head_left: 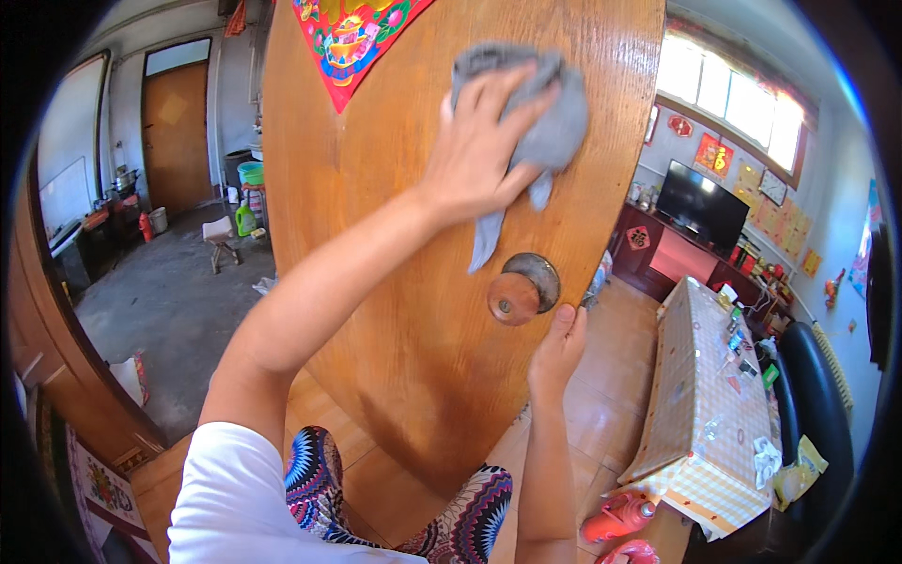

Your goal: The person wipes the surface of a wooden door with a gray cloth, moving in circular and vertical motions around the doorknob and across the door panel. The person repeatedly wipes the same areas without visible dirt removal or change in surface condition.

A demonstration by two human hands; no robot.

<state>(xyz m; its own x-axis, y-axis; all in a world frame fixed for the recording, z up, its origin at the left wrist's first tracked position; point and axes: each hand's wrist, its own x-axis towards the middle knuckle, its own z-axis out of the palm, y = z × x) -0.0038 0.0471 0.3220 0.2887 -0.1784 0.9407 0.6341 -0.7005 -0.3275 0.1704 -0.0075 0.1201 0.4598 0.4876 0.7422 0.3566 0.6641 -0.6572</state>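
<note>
A brown wooden door (404,310) stands in front of me, with a round wooden knob (513,298) near its right edge. My left hand (484,141) presses a grey cloth (554,127) against the upper door, its fingers spread over the crumpled fabric. One loose corner of the cloth dangles above the knob. Below and right of the knob, my right hand (558,352) grips the door's edge, thumb on the front face. Its other fingers are largely hidden behind the door. A red printed decoration (352,47) is stuck higher up on the door.
To the right is a long table (695,414) with a checked cloth and small items, beside a black chair (813,385). A red bottle (620,517) stands near its front end. Beyond is a television (705,204). At left, a stool (219,235) stands on the grey floor.
</note>
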